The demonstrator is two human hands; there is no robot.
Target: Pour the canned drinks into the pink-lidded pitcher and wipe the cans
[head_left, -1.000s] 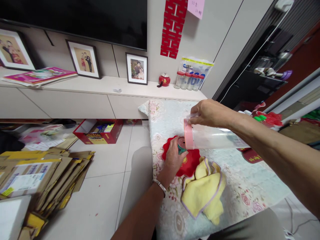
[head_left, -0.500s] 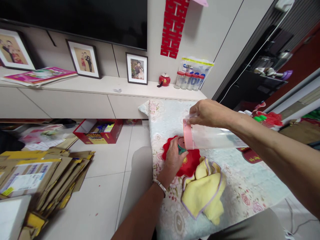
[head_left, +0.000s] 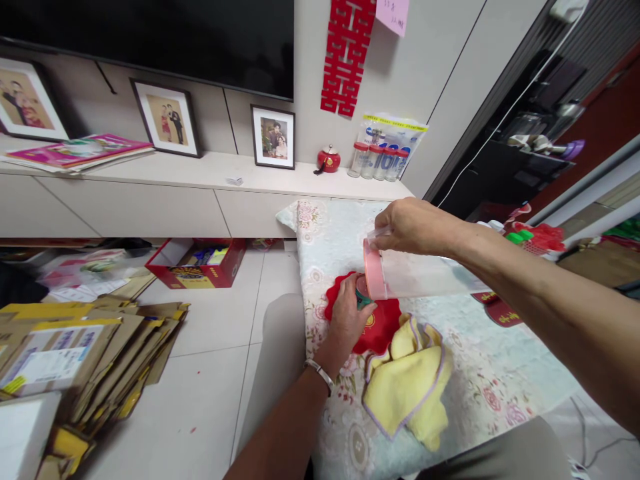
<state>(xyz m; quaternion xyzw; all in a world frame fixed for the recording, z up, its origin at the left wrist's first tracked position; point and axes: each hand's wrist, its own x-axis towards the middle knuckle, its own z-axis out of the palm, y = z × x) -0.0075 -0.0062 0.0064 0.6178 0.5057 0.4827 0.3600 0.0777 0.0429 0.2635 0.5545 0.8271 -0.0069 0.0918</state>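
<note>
My right hand (head_left: 407, 225) is closed on the handle of a clear pitcher (head_left: 425, 275) with a pink rim, tipped on its side above the table. Its rim is over a small green and red cup (head_left: 362, 293), which my left hand (head_left: 349, 310) grips from the left. Beneath the cup lies a red scalloped mat (head_left: 383, 327). A crumpled yellow cloth (head_left: 407, 380) with a purple edge rests nearer to me on the flowered tablecloth (head_left: 490, 360). Whether liquid flows from the pitcher cannot be made out.
Behind the table, a white cabinet (head_left: 225, 167) bears framed photos, a red pot (head_left: 329, 160) and red-lidded jars (head_left: 371, 161). Red items (head_left: 500, 310) lie at the table's right. Flattened cardboard (head_left: 100, 353) and a red box (head_left: 200, 263) are on the floor at left.
The pitcher and my right hand have shifted slightly left, bringing the pink rim further over the cup. My left hand has stayed in place on the cup.
</note>
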